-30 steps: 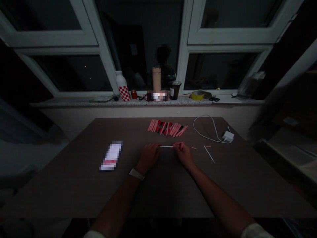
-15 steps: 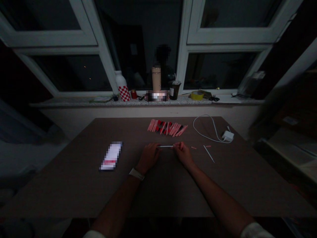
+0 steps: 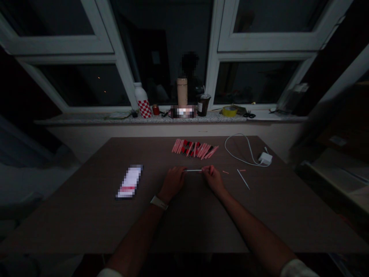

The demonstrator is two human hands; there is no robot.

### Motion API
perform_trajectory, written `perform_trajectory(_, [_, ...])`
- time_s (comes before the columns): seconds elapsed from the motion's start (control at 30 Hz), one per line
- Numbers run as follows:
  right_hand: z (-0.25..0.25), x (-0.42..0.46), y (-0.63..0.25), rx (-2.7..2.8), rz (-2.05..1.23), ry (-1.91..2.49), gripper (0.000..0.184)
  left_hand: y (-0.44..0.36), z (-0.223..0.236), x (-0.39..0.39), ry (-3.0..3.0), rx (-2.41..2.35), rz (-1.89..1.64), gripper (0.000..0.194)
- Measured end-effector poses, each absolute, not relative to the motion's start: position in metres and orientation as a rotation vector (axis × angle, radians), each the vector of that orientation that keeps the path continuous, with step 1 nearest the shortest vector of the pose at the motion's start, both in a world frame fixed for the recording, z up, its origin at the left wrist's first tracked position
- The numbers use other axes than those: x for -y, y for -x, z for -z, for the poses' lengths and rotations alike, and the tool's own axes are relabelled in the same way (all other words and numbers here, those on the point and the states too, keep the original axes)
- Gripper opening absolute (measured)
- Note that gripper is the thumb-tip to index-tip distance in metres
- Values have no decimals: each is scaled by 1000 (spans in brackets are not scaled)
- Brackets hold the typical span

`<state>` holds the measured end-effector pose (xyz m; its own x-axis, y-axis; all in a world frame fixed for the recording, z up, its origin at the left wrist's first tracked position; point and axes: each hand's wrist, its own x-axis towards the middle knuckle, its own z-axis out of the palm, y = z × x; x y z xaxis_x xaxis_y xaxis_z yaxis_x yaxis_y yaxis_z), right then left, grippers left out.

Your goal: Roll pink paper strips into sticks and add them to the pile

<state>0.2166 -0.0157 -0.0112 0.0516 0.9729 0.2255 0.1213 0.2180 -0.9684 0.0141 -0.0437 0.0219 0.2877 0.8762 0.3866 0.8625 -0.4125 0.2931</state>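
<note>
Between my two hands a thin white stick (image 3: 194,170) lies level, just over or on the table. My left hand (image 3: 174,180) pinches its left end, fingers closed. At the other end my right hand (image 3: 212,177) grips it with bent fingers, and something small and pink shows at the fingertips. To the right of that hand lie a small pink piece (image 3: 225,172), another pink piece (image 3: 242,170) and a second thin white stick (image 3: 243,179). Beyond my hands, several slim pink, red and black pen-like sticks (image 3: 195,149) lie side by side in a row.
A phone (image 3: 129,181) with a lit, blurred-out screen rests on the brown table (image 3: 95,219) at the left. A white charger (image 3: 265,158) with its looped cable (image 3: 230,152) sits back right. Bottles, a cup and yellow tape (image 3: 229,111) stand on the windowsill (image 3: 121,120).
</note>
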Motion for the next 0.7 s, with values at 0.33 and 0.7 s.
perform_trajectory(0.33, [5,21,-216,1460,-839,1168,23,-14,-23,44,-2580,-1623,-644,34])
perform_trajectory(0.7, [14,22,-211,1670,-836,1124,25,-17,-19,45,-2647,-1485,-567,27])
